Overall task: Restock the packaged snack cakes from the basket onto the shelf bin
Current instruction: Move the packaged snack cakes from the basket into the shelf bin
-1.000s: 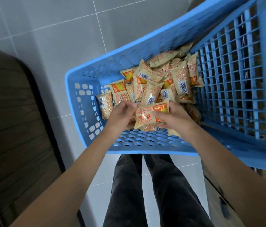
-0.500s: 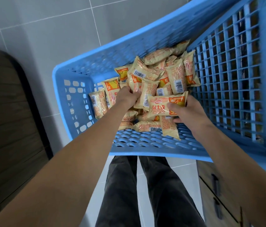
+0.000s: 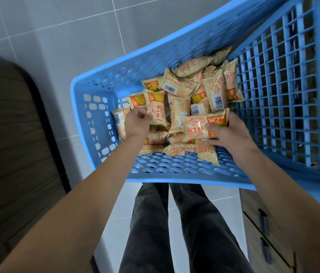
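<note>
A blue plastic basket (image 3: pixel 88 123) with perforated walls holds several cream-and-orange snack cake packets (image 3: pixel 186 79) in a loose heap. My right hand (image 3: pixel 228 133) grips one packet (image 3: pixel 200 125) flat, label up, just above the heap's near side. My left hand (image 3: pixel 137 123) pinches the lower edge of another packet (image 3: pixel 156 107) that stands upright at the heap's left. Both hands are inside the basket. No shelf bin shows in this view.
A second blue grid crate (image 3: pixel 285 91) leans along the basket's right side. A dark wooden panel (image 3: pixel 9 146) fills the left. A wooden cabinet with dark handles (image 3: pixel 263 219) stands at lower right. My legs in dark trousers (image 3: pixel 175 229) stand on grey floor tiles below.
My left hand went from lying on the heap to pinching an upright packet at the left. My right hand lifted its packet and drew it to the right.
</note>
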